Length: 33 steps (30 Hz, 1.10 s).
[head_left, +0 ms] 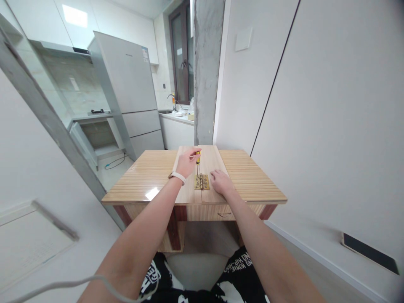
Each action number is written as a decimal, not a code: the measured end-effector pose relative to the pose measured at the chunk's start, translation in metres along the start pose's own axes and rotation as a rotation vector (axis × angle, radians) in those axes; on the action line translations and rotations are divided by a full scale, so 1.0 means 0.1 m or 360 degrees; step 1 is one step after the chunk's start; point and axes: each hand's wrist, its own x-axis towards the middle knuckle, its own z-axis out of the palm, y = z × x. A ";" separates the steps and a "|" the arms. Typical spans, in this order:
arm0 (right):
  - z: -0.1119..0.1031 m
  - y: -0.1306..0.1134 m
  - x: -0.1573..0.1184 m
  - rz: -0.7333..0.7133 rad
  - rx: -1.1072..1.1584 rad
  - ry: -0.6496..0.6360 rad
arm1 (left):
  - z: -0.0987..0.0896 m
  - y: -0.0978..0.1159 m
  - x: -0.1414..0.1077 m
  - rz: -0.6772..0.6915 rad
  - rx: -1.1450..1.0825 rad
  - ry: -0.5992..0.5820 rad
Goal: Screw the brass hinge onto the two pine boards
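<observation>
Between the fingers of my left hand (187,161) is a screwdriver (198,158) with a yellow and black handle, held upright. Its shaft points down at the brass hinge (202,182); whether the tip sits in a screw is too small to tell. The hinge lies open across the seam of two pale wooden boards (208,158), with several screws showing on its leaves. My right hand (221,182) rests on the right-hand board beside the hinge, fingers curled and partly hidden; I cannot make out anything in them.
The boards lie on a striped wooden table (252,181) with a drawer (222,213) in front. A white wall stands close on the right, a grey pillar (208,84) behind. A fridge (129,84) is back left. A pale cable (63,285) crosses the lower left.
</observation>
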 end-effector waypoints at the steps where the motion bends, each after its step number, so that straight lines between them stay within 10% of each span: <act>1: 0.00 0.00 0.00 0.0000 -0.0001 -0.0003 | 0.01 -0.01 0.00 0.0016 -0.0022 -0.0008; 33: -0.03 -0.01 -0.02 -0.0013 -0.0020 0.0004 | 0.07 0.06 -0.03 0.0005 0.0046 0.0049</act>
